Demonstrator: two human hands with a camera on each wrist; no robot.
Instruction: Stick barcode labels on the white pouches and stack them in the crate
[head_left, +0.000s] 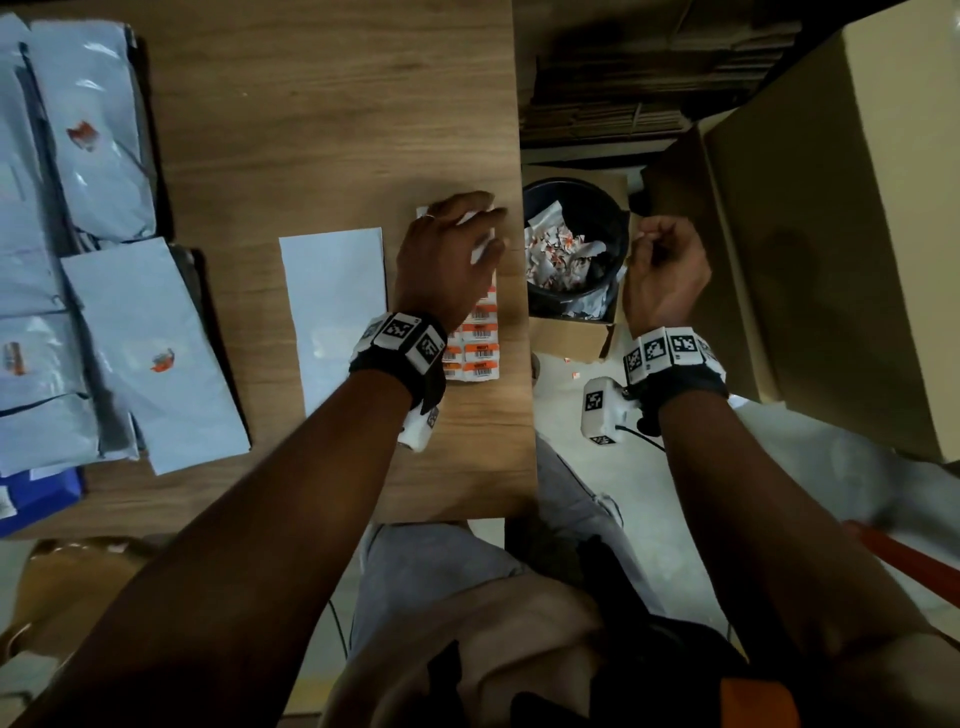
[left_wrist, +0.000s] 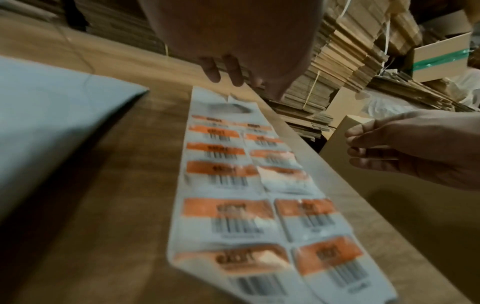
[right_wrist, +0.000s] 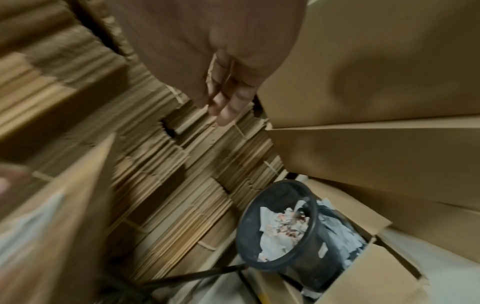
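Black bin (head_left: 574, 249) beside wooden table (head_left: 332, 119)

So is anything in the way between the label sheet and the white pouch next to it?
Nothing visible. Only bare table lies between the label sheet and the white pouch. The left hand rests on the sheet's far end.

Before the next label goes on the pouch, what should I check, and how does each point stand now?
1. Blank white pouch lies flat on the wooden table: ok.
2. Label sheet still has barcode labels: ok.
3. Left hand rests on the sheet's far end: ok.
4. Right hand carries a peeled label: cannot tell; its fingers are curled beside the black bin.
5. Crate ready for stacking: cannot tell.
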